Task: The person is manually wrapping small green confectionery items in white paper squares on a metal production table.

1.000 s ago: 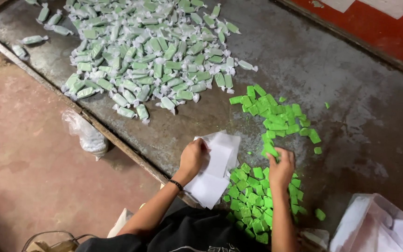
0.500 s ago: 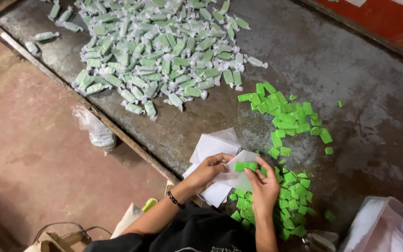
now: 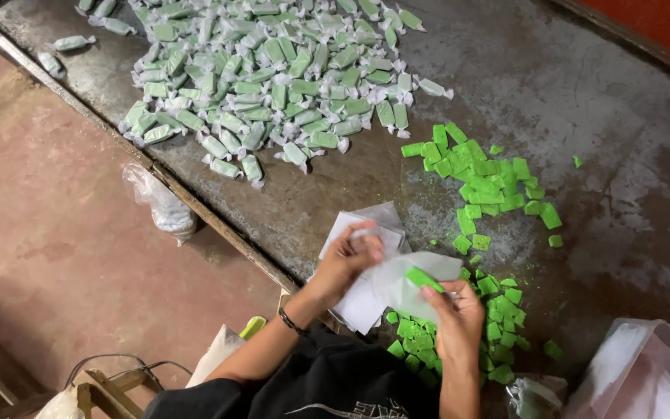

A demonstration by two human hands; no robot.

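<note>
Here the left hand (image 3: 347, 260) pinches a white wrapper sheet (image 3: 420, 281) above the paper stack (image 3: 362, 299), while the right hand (image 3: 455, 318) grips a green candy piece (image 3: 423, 278) against that sheet. Unwrapped green pieces (image 3: 490, 182) lie nearby on the grey surface (image 3: 583, 93); wrapped candies (image 3: 273, 70) are heaped well apart.

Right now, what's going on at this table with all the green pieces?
A person is wrapping a small green block in a sheet of white paper. The right hand holds the block against the sheet, while the left hand grips the paper over a stack of wrappers. Bare green blocks lie nearby, and a pile of wrapped pieces sits farther back on the grey table.
</note>
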